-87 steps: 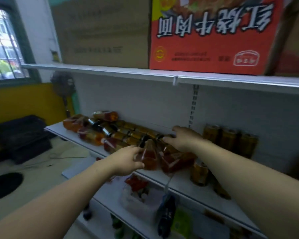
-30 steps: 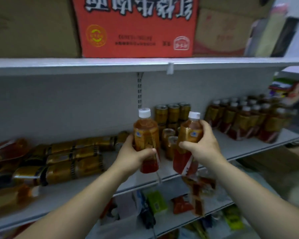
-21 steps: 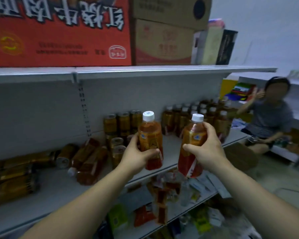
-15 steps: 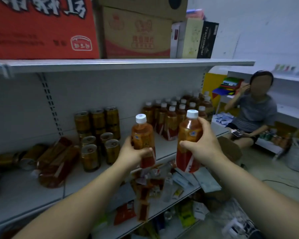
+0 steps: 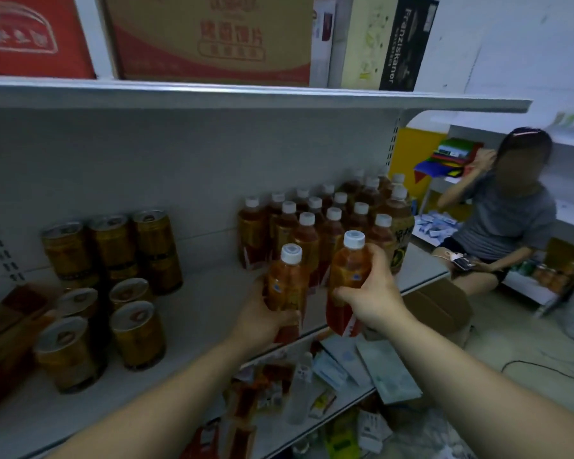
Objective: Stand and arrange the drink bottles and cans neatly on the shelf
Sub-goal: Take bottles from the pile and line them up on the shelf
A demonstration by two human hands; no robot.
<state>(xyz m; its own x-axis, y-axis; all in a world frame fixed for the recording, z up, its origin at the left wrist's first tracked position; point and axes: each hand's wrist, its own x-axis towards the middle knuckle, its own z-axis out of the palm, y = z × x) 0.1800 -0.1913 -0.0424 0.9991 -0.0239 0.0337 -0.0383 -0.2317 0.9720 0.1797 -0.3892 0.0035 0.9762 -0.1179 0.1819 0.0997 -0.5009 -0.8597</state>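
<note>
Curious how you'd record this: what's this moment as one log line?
left hand: holds left bottle upright | right hand: holds right bottle upright | shelf front, before standing bottles | cans: further left

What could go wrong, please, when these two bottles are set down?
The amber, white-capped plastic bottle in the left hand and the matching bottle in the right hand hover close to the group of standing bottles; a nudge might topple some. Free space lies at the front of the white metal shelf, so one set there could tip off.
</note>
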